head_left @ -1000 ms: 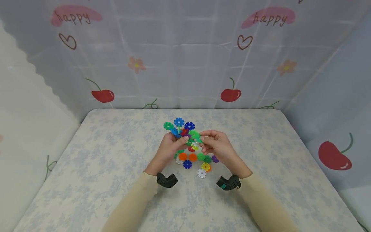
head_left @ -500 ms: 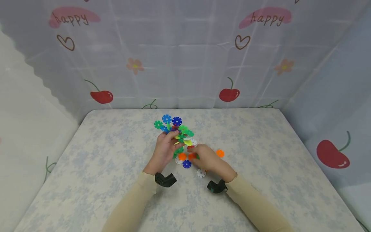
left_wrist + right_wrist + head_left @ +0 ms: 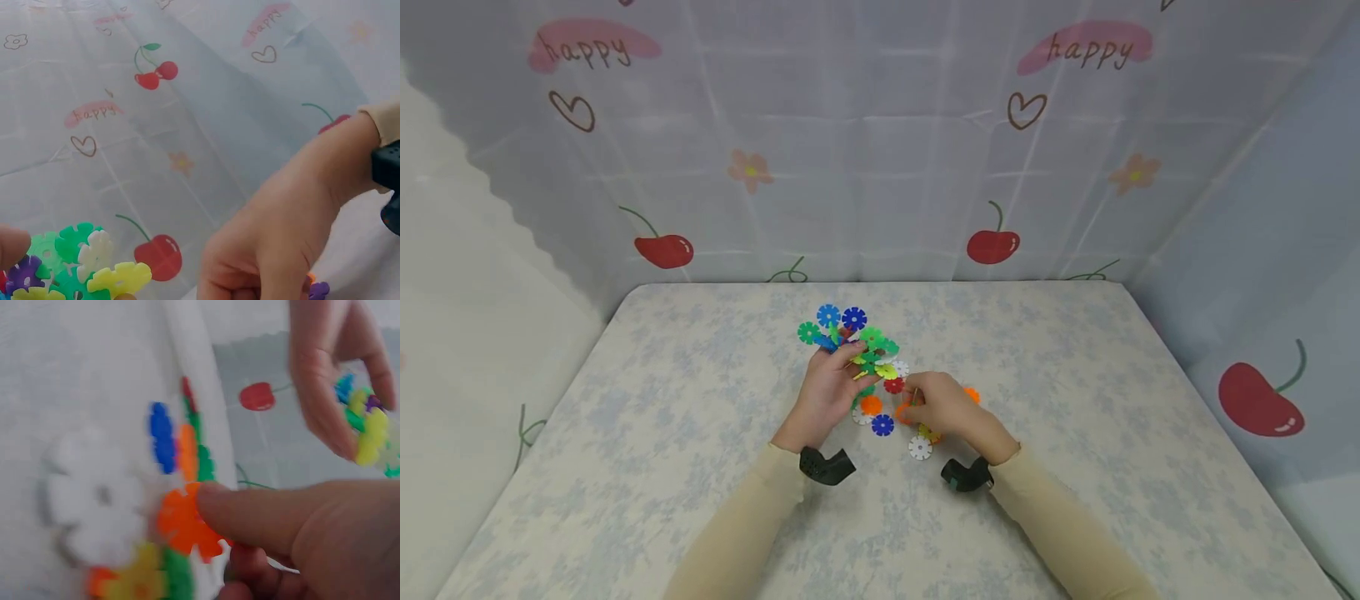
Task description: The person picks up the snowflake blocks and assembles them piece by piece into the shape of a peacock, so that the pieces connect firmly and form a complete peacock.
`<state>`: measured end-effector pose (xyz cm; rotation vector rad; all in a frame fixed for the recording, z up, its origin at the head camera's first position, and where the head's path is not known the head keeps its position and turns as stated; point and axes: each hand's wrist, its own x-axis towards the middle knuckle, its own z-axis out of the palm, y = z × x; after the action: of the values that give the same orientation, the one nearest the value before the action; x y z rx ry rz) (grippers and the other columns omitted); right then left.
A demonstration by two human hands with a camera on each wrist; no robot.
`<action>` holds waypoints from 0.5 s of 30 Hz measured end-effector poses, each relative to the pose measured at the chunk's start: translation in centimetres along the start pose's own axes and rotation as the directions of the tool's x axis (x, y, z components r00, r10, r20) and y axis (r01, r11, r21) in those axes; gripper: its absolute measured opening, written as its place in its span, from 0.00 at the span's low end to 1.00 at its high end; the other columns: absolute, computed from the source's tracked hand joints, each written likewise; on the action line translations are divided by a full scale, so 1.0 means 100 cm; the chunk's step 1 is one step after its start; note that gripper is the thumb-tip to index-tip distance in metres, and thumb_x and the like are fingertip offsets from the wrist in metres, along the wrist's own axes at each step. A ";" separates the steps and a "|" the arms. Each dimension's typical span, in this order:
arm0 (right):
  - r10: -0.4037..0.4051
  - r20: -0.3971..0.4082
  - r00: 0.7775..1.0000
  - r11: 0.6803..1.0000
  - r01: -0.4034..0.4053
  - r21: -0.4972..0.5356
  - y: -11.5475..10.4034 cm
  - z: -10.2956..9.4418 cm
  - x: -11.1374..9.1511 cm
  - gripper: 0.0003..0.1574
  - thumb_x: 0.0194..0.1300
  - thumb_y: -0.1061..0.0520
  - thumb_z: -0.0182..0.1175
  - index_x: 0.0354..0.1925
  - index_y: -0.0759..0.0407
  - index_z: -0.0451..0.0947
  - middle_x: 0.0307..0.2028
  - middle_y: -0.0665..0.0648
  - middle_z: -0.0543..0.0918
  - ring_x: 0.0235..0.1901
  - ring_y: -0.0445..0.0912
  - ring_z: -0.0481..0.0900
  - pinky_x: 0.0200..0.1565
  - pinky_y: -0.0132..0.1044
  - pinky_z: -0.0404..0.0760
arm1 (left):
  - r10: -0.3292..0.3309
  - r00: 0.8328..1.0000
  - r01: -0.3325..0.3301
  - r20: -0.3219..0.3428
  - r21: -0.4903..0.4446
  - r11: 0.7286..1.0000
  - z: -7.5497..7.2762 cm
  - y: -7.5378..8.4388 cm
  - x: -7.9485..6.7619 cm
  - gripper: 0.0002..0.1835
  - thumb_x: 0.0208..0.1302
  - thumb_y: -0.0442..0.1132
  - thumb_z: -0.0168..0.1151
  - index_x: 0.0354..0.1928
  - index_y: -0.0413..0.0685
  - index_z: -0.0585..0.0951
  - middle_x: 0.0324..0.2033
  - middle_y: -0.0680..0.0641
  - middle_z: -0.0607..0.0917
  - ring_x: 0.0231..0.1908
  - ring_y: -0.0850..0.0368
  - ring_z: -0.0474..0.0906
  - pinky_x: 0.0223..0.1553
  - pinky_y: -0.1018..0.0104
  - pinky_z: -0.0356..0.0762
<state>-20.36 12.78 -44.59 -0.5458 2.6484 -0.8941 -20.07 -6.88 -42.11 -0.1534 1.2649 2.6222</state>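
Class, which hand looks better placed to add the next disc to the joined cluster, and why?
Probably the right: the right hand pinches an orange disc and is near other discs, while the left hand is occupied holding the cluster.
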 end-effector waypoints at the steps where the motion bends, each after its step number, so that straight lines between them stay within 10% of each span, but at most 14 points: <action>1: -0.002 0.000 1.000 0.999 0.002 0.033 0.001 -0.005 -0.001 0.10 0.65 0.57 0.69 0.31 0.57 0.77 0.19 0.49 0.71 0.18 0.42 0.68 0.25 0.32 0.67 | 0.002 1.000 -0.002 0.008 0.010 1.000 -0.001 0.000 0.000 0.17 0.77 0.33 0.53 0.24 0.51 0.73 0.27 0.54 0.77 0.28 0.59 0.70 0.42 0.62 0.86; 7: -0.052 -0.143 0.988 0.980 0.078 0.182 0.007 -0.033 -0.008 0.08 0.74 0.58 0.59 0.38 0.61 0.82 0.21 0.58 0.79 0.20 0.46 0.74 0.26 0.34 0.75 | -0.010 0.998 0.005 0.056 0.102 0.995 0.000 -0.002 0.000 0.11 0.76 0.34 0.55 0.31 0.48 0.78 0.29 0.54 0.84 0.31 0.61 0.82 0.40 0.63 0.87; 15: -0.115 -0.407 0.906 0.935 0.237 0.262 0.000 -0.047 -0.019 0.10 0.74 0.62 0.58 0.45 0.68 0.84 0.33 0.68 0.87 0.29 0.49 0.87 0.36 0.29 0.86 | -0.058 0.993 0.030 0.106 0.252 0.967 0.003 -0.002 -0.002 0.13 0.79 0.39 0.53 0.53 0.35 0.76 0.34 0.54 0.89 0.34 0.62 0.88 0.44 0.64 0.88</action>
<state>-20.51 16.05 -40.76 -0.5898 2.7391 -1.5860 -19.86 -6.54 -42.02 0.0100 1.5181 2.3706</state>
